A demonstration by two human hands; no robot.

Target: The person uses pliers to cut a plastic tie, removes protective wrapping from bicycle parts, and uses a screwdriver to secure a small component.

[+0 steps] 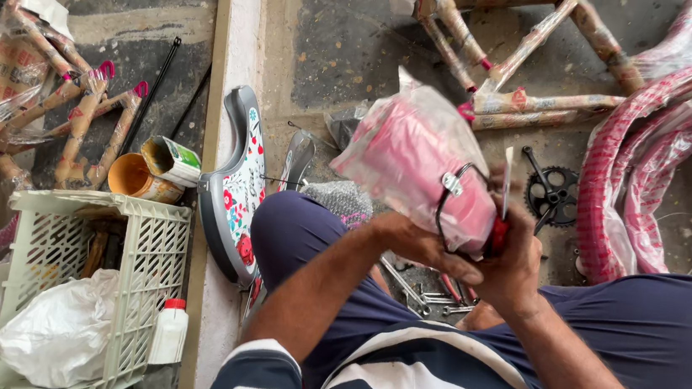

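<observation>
I hold a pink bicycle part wrapped in clear plastic up over my knees. My left hand grips its lower end from below. My right hand closes on the same end from the right, by a black wire loop with a small metal clip and a red piece. Both hands touch each other at the part's base. Spanners lie on the floor between my legs, below the hands.
A grey floral-patterned mudguard piece lies left of my knee. A pale plastic crate holds a white bag, with a white bottle beside it. Paper-wrapped frames, wrapped pink tyres, a black chainwheel and a tin surround me.
</observation>
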